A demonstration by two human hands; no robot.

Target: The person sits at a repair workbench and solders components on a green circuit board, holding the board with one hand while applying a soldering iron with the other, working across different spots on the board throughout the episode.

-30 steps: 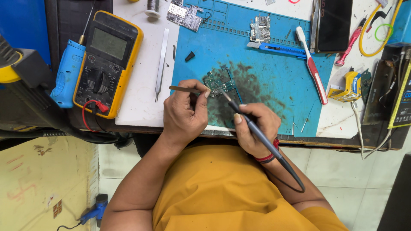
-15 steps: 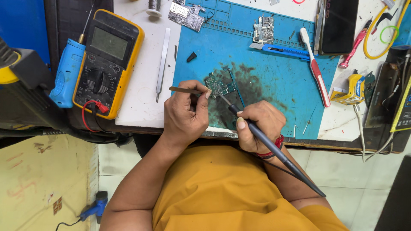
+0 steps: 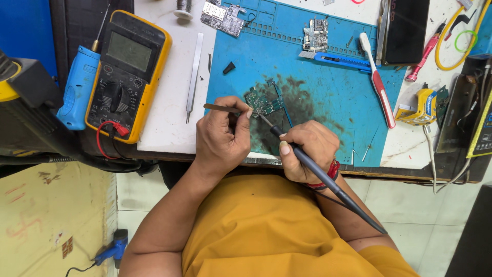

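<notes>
A small green circuit board [image 3: 262, 102] lies on the blue work mat [image 3: 333, 97]. My left hand [image 3: 221, 137] pinches metal tweezers [image 3: 220, 108] whose tips reach the board's left edge. My right hand [image 3: 305, 152] grips a black soldering iron [image 3: 328, 182] like a pen. Its thin tip touches the board's lower side, and its cord end runs back past my right wrist.
A yellow multimeter [image 3: 128, 72] and a blue tool [image 3: 79, 87] sit at the left, with spare tweezers [image 3: 193, 77] beside them. On the mat lie a toothbrush [image 3: 377, 82], a blue utility knife [image 3: 341, 60] and other circuit boards [image 3: 223, 15]. A dark phone [image 3: 405, 28] and cables sit at the right.
Both hands stay on the board; the soldering iron's handle has swung slightly and the tip has shifted a little on the board. The view has drifted slightly.
</notes>
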